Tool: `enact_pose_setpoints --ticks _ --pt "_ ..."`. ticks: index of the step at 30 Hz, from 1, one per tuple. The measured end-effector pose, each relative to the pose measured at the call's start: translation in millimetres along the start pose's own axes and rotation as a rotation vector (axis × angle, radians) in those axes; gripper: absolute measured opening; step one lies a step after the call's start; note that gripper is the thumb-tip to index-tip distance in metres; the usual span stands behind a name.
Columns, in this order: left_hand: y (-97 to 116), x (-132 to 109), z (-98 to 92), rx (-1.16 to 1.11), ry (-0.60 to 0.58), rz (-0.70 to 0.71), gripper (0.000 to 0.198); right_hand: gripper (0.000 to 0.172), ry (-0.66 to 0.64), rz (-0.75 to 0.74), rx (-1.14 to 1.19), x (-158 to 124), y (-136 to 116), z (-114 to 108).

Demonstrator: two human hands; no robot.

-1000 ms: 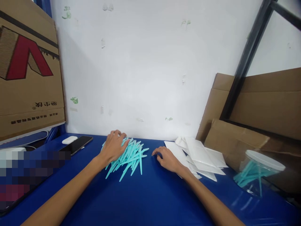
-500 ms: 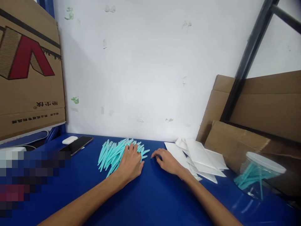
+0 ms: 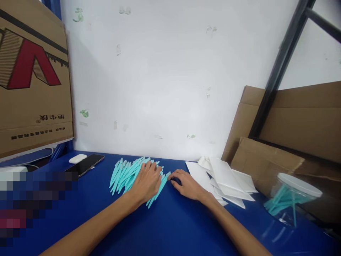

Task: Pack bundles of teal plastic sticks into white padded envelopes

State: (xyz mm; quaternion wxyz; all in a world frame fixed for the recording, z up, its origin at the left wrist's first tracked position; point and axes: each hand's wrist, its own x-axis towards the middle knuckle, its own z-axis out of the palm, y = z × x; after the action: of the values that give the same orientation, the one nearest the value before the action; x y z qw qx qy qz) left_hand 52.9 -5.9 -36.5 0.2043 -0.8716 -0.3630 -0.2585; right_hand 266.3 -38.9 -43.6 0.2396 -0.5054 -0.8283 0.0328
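Many slim turquoise sticks (image 3: 121, 176) with paler tips lie in a loose pile on the blue table (image 3: 165, 227). My left hand (image 3: 149, 179) rests over the right part of the pile, its fingers curled down among the sticks; what they hold is hidden. Several sticks show below and to the right of it. My right hand (image 3: 185, 183) is just right of the pile, fingers bent, with the fingertips at the end of a stick. Whether they grip it is too small to tell.
White paper pouches (image 3: 229, 177) overlap right of my right hand. A clear lidded jar (image 3: 293, 199) with turquoise sticks stands farther right, near cardboard (image 3: 266, 153). A phone (image 3: 86, 164) and white case (image 3: 77, 158) lie left. A wall closes the back.
Several sticks now show slanted between my hands, where bare table was before. My right hand has shifted slightly left, to their upper ends.
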Motion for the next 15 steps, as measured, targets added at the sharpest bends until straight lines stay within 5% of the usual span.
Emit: enact_pose_setpoints --ticks 7,15 --pt "-56.3 10.9 1.3 -0.006 0.176 -0.038 0.046 0.025 -0.006 0.022 0.017 -0.6 -2.3 -5.9" --pt "-98.5 9.8 1.3 -0.047 0.129 -0.110 0.032 0.026 -0.005 0.021 0.029 -1.0 -4.3 -6.4"
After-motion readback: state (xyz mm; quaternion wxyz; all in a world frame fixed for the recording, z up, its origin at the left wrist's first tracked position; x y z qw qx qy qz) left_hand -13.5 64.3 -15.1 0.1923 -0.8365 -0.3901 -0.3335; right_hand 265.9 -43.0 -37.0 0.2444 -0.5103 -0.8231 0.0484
